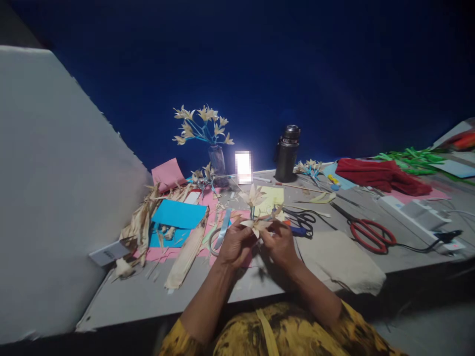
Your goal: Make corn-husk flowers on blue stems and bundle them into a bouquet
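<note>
Pale handmade flowers (256,225) on a thin blue stem are held up between both hands, over the near part of the table. My left hand (236,243) is closed on the flower stem from the left, its thumb and fingers pinched. From the right, my right hand (280,243) pinches at the base of the lower flower. One bloom (253,196) points upward above the fingers, and another faces me between the hands. The fingertips are partly hidden by petals.
Around the hands on the table (237,292) lie dried husks (189,252), blue paper (180,213), black scissors (305,217) and red-handled scissors (373,235). Farther back stand a flower vase (216,160), a bright lamp (243,167) and a flask (287,155). A power strip (415,222) lies right.
</note>
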`<action>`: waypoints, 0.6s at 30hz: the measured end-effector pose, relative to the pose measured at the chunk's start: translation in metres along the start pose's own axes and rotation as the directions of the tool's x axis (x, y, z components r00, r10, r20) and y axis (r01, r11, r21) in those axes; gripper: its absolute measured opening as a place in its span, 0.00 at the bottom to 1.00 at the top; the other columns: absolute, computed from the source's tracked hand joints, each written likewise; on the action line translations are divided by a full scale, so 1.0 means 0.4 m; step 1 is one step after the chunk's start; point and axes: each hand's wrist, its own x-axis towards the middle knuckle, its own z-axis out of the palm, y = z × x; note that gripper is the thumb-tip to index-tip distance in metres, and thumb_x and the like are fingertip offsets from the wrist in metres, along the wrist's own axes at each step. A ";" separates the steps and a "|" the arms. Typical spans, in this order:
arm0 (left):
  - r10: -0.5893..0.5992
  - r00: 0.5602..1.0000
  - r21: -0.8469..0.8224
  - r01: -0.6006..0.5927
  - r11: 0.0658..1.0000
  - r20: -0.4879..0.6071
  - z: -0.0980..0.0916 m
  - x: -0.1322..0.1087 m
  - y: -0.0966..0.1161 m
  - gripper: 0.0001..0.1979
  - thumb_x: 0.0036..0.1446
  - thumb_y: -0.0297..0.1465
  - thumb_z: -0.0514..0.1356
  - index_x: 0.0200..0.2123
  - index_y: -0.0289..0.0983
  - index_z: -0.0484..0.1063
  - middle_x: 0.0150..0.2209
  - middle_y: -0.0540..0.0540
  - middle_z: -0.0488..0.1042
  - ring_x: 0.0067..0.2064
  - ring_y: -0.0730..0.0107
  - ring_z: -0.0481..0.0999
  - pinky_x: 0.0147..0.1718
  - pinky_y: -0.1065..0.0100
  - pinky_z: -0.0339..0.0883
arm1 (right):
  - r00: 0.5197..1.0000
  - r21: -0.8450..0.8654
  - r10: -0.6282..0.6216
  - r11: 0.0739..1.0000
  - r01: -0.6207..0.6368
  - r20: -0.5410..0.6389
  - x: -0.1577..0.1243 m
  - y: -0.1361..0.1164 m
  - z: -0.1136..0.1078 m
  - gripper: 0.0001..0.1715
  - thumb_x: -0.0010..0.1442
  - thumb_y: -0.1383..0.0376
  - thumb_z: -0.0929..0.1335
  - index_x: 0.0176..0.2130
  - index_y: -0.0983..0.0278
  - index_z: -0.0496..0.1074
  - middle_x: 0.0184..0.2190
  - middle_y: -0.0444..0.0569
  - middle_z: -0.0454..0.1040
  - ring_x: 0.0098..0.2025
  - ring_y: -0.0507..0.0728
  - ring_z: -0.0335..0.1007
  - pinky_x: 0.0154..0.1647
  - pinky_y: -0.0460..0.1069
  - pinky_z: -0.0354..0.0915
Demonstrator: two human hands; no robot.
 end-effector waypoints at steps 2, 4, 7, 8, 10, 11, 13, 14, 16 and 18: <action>-0.021 1.000 -0.045 0.020 0.999 -0.017 0.007 -0.003 0.002 0.13 0.39 0.23 0.72 0.30 0.35 0.75 0.31 0.47 0.81 0.36 0.68 0.79 0.41 0.66 0.73 | 1.000 0.022 0.026 0.999 -0.026 -0.001 -0.002 0.007 0.007 0.09 0.57 0.63 0.70 0.30 0.63 0.80 0.29 0.51 0.78 0.33 0.58 0.73 0.38 0.51 0.69; -0.029 0.999 -0.076 0.026 0.997 -0.035 0.009 -0.005 0.002 0.14 0.38 0.20 0.72 0.30 0.35 0.75 0.30 0.49 0.80 0.34 0.69 0.79 0.41 0.66 0.73 | 0.998 0.057 0.059 0.997 -0.059 -0.003 -0.002 0.006 0.010 0.09 0.58 0.62 0.70 0.32 0.64 0.80 0.28 0.50 0.77 0.30 0.55 0.71 0.33 0.49 0.68; 0.017 0.999 -0.089 -0.019 0.996 -0.027 0.003 -0.004 -0.001 0.16 0.36 0.18 0.72 0.30 0.36 0.75 0.28 0.51 0.80 0.33 0.71 0.78 0.42 0.67 0.73 | 0.996 0.083 0.082 0.993 -0.084 0.025 0.002 -0.011 0.004 0.10 0.57 0.60 0.70 0.31 0.64 0.80 0.27 0.47 0.75 0.27 0.53 0.68 0.30 0.48 0.66; 0.029 0.999 -0.088 -0.030 0.996 -0.019 -0.001 -0.003 -0.003 0.16 0.36 0.19 0.73 0.31 0.36 0.75 0.29 0.50 0.80 0.33 0.71 0.79 0.42 0.67 0.73 | 0.996 0.078 0.078 0.994 -0.081 0.043 0.004 -0.019 0.000 0.10 0.57 0.60 0.70 0.30 0.64 0.79 0.27 0.47 0.74 0.27 0.53 0.68 0.30 0.48 0.66; 0.024 1.000 -0.080 -0.024 0.996 -0.008 -0.012 0.002 -0.006 0.16 0.37 0.21 0.74 0.31 0.35 0.75 0.32 0.47 0.81 0.35 0.68 0.80 0.41 0.68 0.73 | 0.994 0.072 0.076 0.994 -0.082 0.083 0.006 -0.034 -0.010 0.10 0.57 0.60 0.71 0.32 0.64 0.79 0.28 0.48 0.75 0.29 0.54 0.70 0.32 0.48 0.67; 0.012 1.000 -0.080 -0.013 0.997 -0.006 -0.018 0.004 -0.007 0.17 0.37 0.22 0.74 0.32 0.34 0.75 0.33 0.46 0.81 0.36 0.68 0.80 0.40 0.69 0.73 | 0.992 0.077 0.082 0.993 -0.090 0.100 0.007 -0.040 -0.014 0.10 0.57 0.60 0.71 0.35 0.64 0.79 0.30 0.49 0.76 0.30 0.55 0.71 0.33 0.49 0.68; -0.003 1.000 -0.096 0.002 0.995 -0.012 -0.030 0.008 -0.007 0.18 0.36 0.24 0.76 0.32 0.34 0.75 0.34 0.45 0.81 0.35 0.71 0.80 0.37 0.72 0.72 | 0.987 0.098 0.097 0.989 -0.110 0.126 0.008 -0.047 -0.020 0.13 0.58 0.59 0.71 0.41 0.64 0.77 0.34 0.51 0.78 0.33 0.56 0.73 0.34 0.49 0.69; -0.003 1.000 -0.109 0.002 0.994 -0.015 -0.034 0.010 -0.007 0.19 0.35 0.24 0.76 0.32 0.33 0.75 0.33 0.46 0.81 0.33 0.73 0.79 0.36 0.74 0.71 | 0.987 0.107 0.097 0.988 -0.111 0.130 0.009 -0.049 -0.022 0.13 0.58 0.59 0.71 0.42 0.64 0.77 0.35 0.51 0.78 0.33 0.56 0.74 0.34 0.49 0.68; -0.001 1.000 -0.123 0.000 0.992 -0.011 -0.038 0.011 -0.005 0.20 0.35 0.24 0.77 0.33 0.34 0.75 0.32 0.48 0.80 0.31 0.77 0.78 0.35 0.75 0.71 | 0.990 0.105 0.064 0.992 -0.077 0.122 0.010 -0.051 -0.023 0.10 0.58 0.60 0.71 0.39 0.64 0.77 0.34 0.50 0.78 0.31 0.54 0.72 0.32 0.48 0.67; -0.012 1.000 -0.113 0.012 0.994 0.002 -0.037 0.011 -0.004 0.21 0.34 0.25 0.77 0.35 0.33 0.76 0.33 0.48 0.80 0.32 0.75 0.78 0.36 0.74 0.72 | 0.994 0.074 0.014 0.997 -0.022 0.108 0.012 -0.051 -0.022 0.07 0.58 0.62 0.71 0.34 0.63 0.76 0.31 0.47 0.76 0.29 0.53 0.69 0.30 0.47 0.65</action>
